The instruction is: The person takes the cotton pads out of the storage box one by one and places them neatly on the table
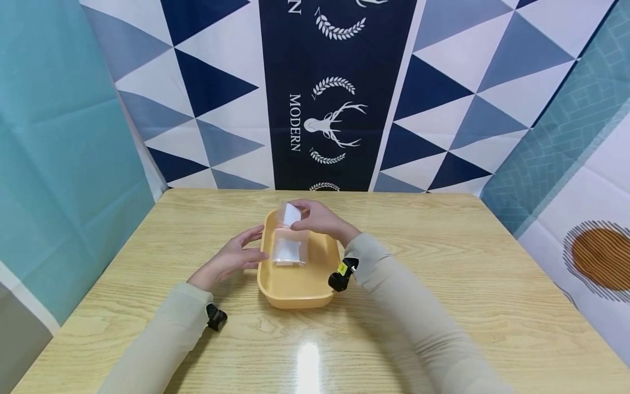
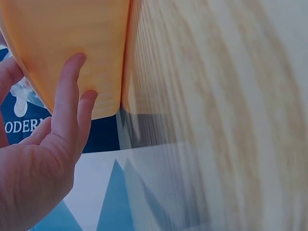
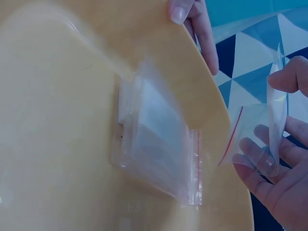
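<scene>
My right hand point(image 1: 322, 219) pinches a small clear zip bag point(image 3: 274, 115) with a red seal line and a white piece in it, over the far rim of a yellow-orange plastic basin point(image 1: 297, 287). Bent thumb and fingers press on the bag's white part in the right wrist view. Inside the basin lie more clear zip bags point(image 1: 289, 249) in a stack, white pieces showing through them. My left hand point(image 1: 233, 257) holds the basin's left wall, the thumb over the rim and fingertips point(image 2: 77, 60) against the outside.
The basin stands on a light wood-grain table point(image 1: 443, 284). Behind the table hangs a patterned cloth point(image 1: 339, 98) with triangles and a deer print. A teal cloth point(image 1: 69, 153) hangs at the left. Each wrist wears a small black camera point(image 1: 339, 276).
</scene>
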Demonstrator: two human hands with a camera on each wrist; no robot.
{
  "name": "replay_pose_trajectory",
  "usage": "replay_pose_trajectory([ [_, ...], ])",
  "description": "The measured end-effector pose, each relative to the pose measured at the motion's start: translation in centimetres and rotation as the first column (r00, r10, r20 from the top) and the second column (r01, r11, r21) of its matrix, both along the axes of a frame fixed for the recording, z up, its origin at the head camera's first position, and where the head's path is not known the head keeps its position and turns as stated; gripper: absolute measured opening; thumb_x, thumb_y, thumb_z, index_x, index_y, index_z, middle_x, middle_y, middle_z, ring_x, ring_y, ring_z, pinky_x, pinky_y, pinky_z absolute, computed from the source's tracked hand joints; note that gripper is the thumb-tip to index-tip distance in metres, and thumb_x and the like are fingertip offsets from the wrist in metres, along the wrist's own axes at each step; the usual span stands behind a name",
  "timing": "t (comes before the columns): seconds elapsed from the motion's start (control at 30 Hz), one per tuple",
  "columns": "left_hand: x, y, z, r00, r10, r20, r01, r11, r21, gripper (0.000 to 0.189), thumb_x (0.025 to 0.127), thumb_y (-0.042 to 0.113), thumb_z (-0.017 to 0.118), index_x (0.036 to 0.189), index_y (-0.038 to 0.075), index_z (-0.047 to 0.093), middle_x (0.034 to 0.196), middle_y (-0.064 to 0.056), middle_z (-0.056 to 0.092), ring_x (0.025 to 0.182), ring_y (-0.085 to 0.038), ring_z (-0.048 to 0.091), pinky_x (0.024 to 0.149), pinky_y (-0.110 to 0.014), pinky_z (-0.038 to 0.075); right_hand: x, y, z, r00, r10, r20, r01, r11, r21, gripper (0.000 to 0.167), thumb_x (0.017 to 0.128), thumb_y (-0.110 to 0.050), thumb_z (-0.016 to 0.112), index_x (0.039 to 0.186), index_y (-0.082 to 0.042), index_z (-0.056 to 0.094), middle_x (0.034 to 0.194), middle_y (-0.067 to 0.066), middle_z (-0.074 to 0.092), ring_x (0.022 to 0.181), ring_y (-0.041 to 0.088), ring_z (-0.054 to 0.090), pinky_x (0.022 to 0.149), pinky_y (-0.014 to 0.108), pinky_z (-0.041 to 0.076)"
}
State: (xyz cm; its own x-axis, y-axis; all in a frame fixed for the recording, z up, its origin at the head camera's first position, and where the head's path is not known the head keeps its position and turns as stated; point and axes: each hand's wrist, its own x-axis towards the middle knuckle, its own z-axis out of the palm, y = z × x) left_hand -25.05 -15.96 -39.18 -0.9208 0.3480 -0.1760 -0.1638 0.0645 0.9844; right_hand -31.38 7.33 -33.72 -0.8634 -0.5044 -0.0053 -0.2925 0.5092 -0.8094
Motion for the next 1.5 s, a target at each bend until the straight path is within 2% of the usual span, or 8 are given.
replay_pose_trajectory([
  [0.23, 0.3, -0.1, 0.2, 1.0, 0.003, -0.002, -0.003, 1.0, -0.006, 0.08, 0.085, 0.0, 0.064, 0.15, 0.012, 0.018, 0.149, -0.018, 0.021, 0.124, -0.04, 0.04, 0.087, -0.041, 0.051, 0.6, 1.1, 0.5, 1.0, 0.003, -0.012, -0.003, 0.999, -0.048, 0.063, 0.077, -0.013, 0.071, 0.136, -0.013, 0.048, 0.12, 0.004, 0.056, 0.103, 0.024, 0.054, 0.087, 0.033, 0.05],
  [0.57, 0.3, -0.2, 0.2, 1.0, -0.003, -0.02, 0.003, 1.0, -0.005, 0.081, 0.084, 0.0, 0.065, 0.149, 0.01, 0.018, 0.148, -0.018, 0.022, 0.123, -0.04, 0.042, 0.089, -0.043, 0.05, 2.2, 2.3, 0.9, 0.998, 0.041, -0.052, -0.048, 0.988, -0.145, 0.066, 0.076, -0.005, 0.069, 0.137, -0.006, 0.046, 0.119, 0.012, 0.054, 0.101, 0.027, 0.056, 0.083, 0.032, 0.052],
  [0.87, 0.3, -0.2, 0.2, 1.0, -0.013, -0.019, 0.013, 1.0, -0.004, 0.081, 0.084, 0.001, 0.065, 0.15, 0.011, 0.018, 0.148, -0.018, 0.021, 0.124, -0.04, 0.04, 0.088, -0.042, 0.05, 3.3, 4.1, 1.0, 0.997, 0.066, -0.046, -0.073, 0.979, -0.192, 0.068, 0.076, -0.003, 0.068, 0.139, -0.007, 0.043, 0.122, 0.013, 0.053, 0.101, 0.029, 0.056, 0.084, 0.034, 0.053],
  [1.03, 0.2, 0.0, 0.1, 1.0, 0.0, -0.01, 0.0, 1.0, -0.014, 0.08, 0.085, 0.0, 0.064, 0.149, 0.012, 0.019, 0.148, -0.018, 0.023, 0.123, -0.039, 0.042, 0.089, -0.042, 0.05, 4.0, 5.4, 0.8, 0.998, 0.055, -0.026, -0.059, 0.973, -0.222, 0.069, 0.076, -0.003, 0.068, 0.14, -0.006, 0.041, 0.123, 0.016, 0.05, 0.102, 0.03, 0.057, 0.082, 0.034, 0.054],
  [1.23, 0.4, 0.2, 0.1, 1.0, -0.008, -0.014, 0.008, 1.0, 0.008, 0.079, 0.085, -0.001, 0.063, 0.149, 0.01, 0.018, 0.147, -0.019, 0.023, 0.123, -0.04, 0.041, 0.089, -0.043, 0.05, 5.0, 7.5, 0.5, 1.0, 0.007, 0.002, -0.006, 0.974, -0.226, 0.068, 0.078, -0.002, 0.068, 0.141, -0.006, 0.04, 0.123, 0.019, 0.051, 0.098, 0.03, 0.058, 0.078, 0.032, 0.055],
  [1.5, 0.5, 0.2, 0.1, 1.0, 0.001, -0.016, -0.001, 1.0, -0.004, 0.079, 0.085, -0.001, 0.064, 0.149, 0.01, 0.019, 0.147, -0.018, 0.024, 0.123, -0.04, 0.042, 0.088, -0.042, 0.051, 5.5, 10.6, -0.1, 0.999, -0.028, -0.027, 0.021, 0.971, -0.238, 0.068, 0.08, 0.0, 0.067, 0.141, -0.004, 0.038, 0.128, 0.02, 0.048, 0.1, 0.029, 0.055, 0.076, 0.026, 0.053],
])
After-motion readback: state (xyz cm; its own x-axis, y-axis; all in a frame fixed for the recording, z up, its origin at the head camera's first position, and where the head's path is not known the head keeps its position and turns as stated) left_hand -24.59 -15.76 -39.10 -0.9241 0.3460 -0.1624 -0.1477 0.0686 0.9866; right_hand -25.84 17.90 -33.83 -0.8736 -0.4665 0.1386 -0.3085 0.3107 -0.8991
